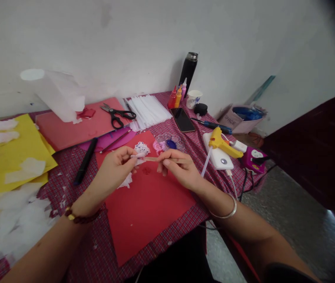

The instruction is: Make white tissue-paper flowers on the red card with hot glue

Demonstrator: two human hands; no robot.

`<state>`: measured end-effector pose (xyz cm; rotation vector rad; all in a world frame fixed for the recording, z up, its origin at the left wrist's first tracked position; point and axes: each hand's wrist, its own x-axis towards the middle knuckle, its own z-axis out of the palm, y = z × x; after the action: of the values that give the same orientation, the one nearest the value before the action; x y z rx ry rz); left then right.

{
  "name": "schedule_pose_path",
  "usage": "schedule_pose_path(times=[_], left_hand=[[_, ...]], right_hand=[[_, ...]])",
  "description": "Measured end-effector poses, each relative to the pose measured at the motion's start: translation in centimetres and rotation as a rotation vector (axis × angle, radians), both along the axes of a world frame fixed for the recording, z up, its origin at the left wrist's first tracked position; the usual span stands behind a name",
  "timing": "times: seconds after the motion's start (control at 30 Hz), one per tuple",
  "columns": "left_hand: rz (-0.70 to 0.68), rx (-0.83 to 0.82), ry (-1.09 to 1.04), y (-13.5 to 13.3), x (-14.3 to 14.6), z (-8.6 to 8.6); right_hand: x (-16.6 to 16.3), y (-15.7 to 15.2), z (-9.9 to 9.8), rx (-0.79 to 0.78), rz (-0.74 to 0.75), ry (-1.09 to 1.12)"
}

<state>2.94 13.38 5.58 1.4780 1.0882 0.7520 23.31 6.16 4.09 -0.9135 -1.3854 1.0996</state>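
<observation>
My left hand [122, 163] pinches a small piece of white tissue paper [138, 155] between thumb and fingertips. In my right hand [179, 168] is a thin wooden stick [152, 159], held like a pen. Its tip points left and meets the tissue piece; I cannot tell whether it is a brush. Both hands hover over a red paper sheet [152, 208]. A white tissue flower with dark blue specks [142, 147] lies just beyond my fingers, and another white tissue flower [126, 181] is partly hidden below my left hand. Behind the stick stands a clear paint palette [171, 144] holding blue and pink paint.
Yellow paper [14, 157] with tissue scraps [17, 224] lies left. Scissors [118, 115], a tissue roll [55, 94] and white sticks [149, 111] are farther back. Paint bottles [178, 96], a phone [182, 120], and a yellow glue gun [223, 142] on a white power bank [218, 154] stand right.
</observation>
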Motion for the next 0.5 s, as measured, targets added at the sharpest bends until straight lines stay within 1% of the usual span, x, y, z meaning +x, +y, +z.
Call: schedule_pose_path(times=[0.1, 0.27, 0.4, 0.5], left_hand=[[0.005, 0.017, -0.02, 0.0, -0.2, 0.4], [0.091, -0.024, -0.299, -0.4, -0.4, 1.8], [0.158, -0.02, -0.43, -0.9, -0.3, 2.9], [0.216, -0.075, -0.546, -0.9, -0.2, 3.2]], right_hand=[[0.0, 0.1, -0.1, -0.03, -0.016, 0.042], [-0.3, 1.1, -0.3, -0.093, -0.009, 0.306], [-0.8, 1.9, 0.8, -0.108, 0.032, 0.391], [-1.3, 2.5, 2.1, -0.094, 0.068, 0.396]])
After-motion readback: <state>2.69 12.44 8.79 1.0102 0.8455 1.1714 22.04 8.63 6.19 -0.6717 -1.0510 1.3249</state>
